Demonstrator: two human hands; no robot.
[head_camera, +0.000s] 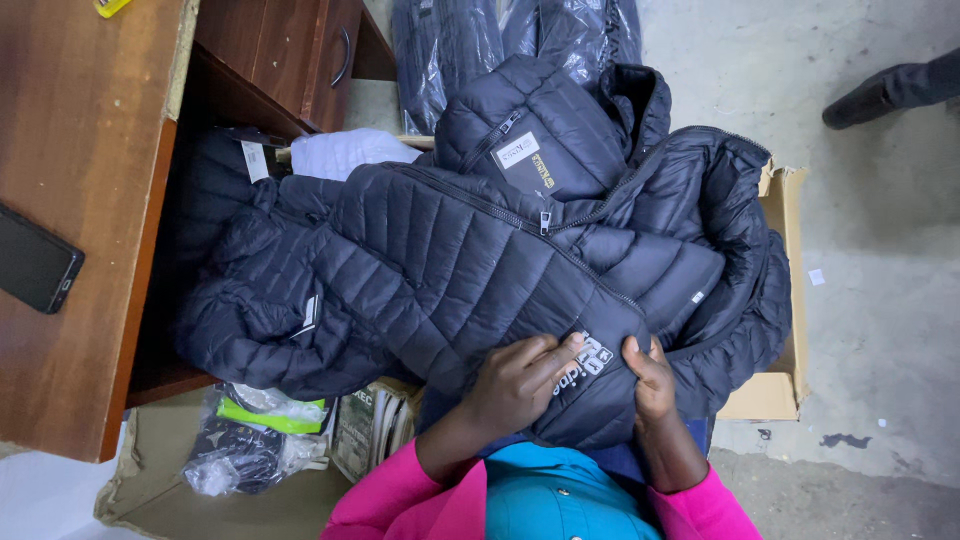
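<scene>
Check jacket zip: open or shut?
Shut. The jacket has its zipper closed along the front up to the collar; both hands press its hem.
</scene>
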